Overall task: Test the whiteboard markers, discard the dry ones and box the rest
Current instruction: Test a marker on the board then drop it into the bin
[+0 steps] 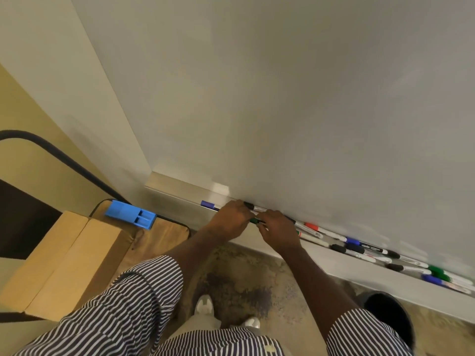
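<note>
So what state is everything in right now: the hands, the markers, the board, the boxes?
Left hand: gripping the green marker's cap end.
Right hand: gripping the same marker's barrel.
Green marker: held between both hands, cap on.
Black marker: capped, lying on the tray.
Tray markers: capped, lying loose.
Whiteboard: blank.
Cardboard box: flaps closed.
Blue box: lying on the chair.

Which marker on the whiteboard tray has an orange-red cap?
The white-barrelled marker with the orange-red cap, lying just right of the right hand against the whiteboard. The other markers on the tray show blue, black or green caps.
</note>
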Available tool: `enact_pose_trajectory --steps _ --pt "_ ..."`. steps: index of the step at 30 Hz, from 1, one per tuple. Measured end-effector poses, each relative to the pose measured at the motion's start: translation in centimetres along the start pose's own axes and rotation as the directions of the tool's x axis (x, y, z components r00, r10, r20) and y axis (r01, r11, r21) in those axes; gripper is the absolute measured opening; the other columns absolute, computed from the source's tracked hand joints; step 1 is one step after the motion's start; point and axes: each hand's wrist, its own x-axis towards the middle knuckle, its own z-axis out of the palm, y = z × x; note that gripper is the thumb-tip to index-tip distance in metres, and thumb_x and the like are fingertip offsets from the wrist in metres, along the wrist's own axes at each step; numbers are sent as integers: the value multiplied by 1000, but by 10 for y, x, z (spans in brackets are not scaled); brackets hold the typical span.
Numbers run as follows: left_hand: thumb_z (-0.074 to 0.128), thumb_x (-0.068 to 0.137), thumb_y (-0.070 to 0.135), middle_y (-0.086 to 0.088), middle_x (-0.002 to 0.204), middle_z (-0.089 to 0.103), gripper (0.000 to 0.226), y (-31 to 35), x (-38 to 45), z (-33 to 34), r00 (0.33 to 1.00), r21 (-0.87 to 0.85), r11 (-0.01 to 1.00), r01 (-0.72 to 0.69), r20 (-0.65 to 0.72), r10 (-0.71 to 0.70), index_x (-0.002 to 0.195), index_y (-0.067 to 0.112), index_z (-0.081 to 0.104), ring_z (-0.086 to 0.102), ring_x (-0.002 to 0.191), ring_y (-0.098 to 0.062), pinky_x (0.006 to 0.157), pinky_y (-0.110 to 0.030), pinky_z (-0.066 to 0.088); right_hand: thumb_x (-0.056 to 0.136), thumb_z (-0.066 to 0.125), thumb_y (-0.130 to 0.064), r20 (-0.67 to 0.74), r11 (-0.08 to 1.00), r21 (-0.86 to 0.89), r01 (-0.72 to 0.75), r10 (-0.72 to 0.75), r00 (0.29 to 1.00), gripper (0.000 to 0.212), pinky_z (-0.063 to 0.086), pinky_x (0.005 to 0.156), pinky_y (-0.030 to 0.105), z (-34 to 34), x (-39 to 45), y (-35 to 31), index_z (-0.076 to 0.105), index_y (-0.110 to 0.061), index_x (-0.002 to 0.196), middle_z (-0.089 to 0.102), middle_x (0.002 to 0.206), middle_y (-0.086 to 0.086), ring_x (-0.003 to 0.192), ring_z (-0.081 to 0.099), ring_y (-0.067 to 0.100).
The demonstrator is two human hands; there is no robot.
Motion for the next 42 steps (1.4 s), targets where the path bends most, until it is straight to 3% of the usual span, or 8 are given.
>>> enact_pose_trajectory --steps 6,13,18,24,33,37,39,42 --pt "82 64 4 -7 74 71 18 8 16 15 999 109 993 -32 13 30 78 13 75 66 77 -30 69 -37 55 96 64 -15 84 989 -143 -22 35 996 28 49 93 38 0 0 5 68 -17 124 66 119 7 111 61 28" --pt "79 66 8 -4 76 72 13 19 28 9 997 26 999 39 -61 -38 77 15 74 63 79 -29 67 -36 54 88 69 -12 64 999 -46 10 -7 998 27 50 85 39 -5 3 19 72 -20 114 66 110 4 109 59 29" --pt "72 75 15 -4 79 73 12 34 27 -1 986 -41 999 34 -163 -40 86 14 76 63 76 -29 65 -35 51 91 64 -12 -22 991 126 49 -47 999 27 46 82 33 -21 -7 37 72 -19 116 66 107 3 104 58 24" --pt "71 92 25 -6 105 73 21 63 25 -9 973 -270 953 140 -141 -183 109 13 75 61 100 -25 85 -38 51 87 68 -8 -93 893 449 -9 56 994 23 54 89 36 -47 -28 60 73 -19 106 71 104 -4 100 65 17" --pt "68 95 32 3 110 74 24 85 42 -45 999 -268 963 25 -38 -36 117 22 71 67 92 -16 81 -30 53 94 73 -23 39 792 609 -41 23 999 10 50 71 17 -92 -55 74 73 -21 103 75 94 -1 81 68 11" --pt "69 94 36 8 108 73 25 89 55 -72 999 -278 960 -42 -40 32 115 22 71 67 87 -12 78 -30 56 101 62 -20 182 620 761 -191 80 980 14 49 55 20 -115 -62 68 73 -12 100 71 81 8 63 61 12" --pt "75 90 28 7 99 73 20 100 59 -83 998 -467 884 2 -51 -30 107 17 73 67 86 -8 81 -27 55 104 55 -15 213 513 830 -222 76 974 17 46 51 22 -126 -66 66 71 -11 99 68 72 2 56 57 11" --pt "75 88 7 -7 95 74 12 123 64 -93 986 -782 617 89 -17 -164 99 2 73 68 90 -8 88 -23 53 106 48 -15 213 422 876 -234 97 972 23 35 43 23 -137 -68 65 70 -8 102 57 61 1 47 44 13"
